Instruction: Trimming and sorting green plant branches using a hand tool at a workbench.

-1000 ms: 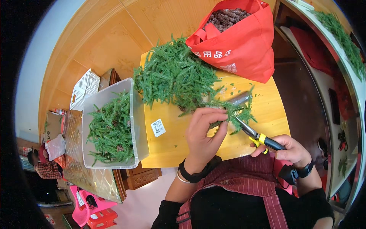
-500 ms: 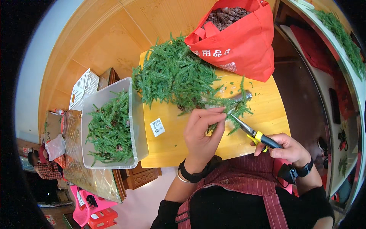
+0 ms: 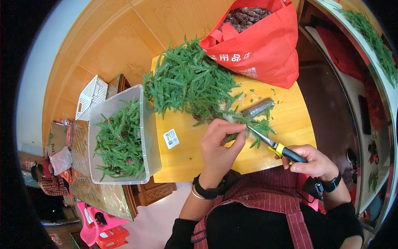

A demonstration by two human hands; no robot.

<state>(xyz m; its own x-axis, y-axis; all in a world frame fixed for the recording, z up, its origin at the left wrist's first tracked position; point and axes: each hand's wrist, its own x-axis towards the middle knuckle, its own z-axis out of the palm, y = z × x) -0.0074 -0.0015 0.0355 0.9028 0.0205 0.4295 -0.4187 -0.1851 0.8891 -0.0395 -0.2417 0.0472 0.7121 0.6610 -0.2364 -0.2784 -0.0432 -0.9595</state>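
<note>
At centre frame, over a yellow table [image 3: 186, 162], the left hand [image 3: 219, 145] pinches a green sprig [image 3: 253, 124] while the right hand [image 3: 311, 159] clenches pliers [image 3: 273, 145] biting its stem. Clean cuts likely need fingers clear of the blades and the sprig held taut.

Yellow wooden bench [image 3: 286, 120] on tan tiled floor [image 3: 103, 45]; pale wall [image 3: 35, 83] and pink plastic stools [image 3: 97, 230] far left of the fingers; even daylight.
</note>
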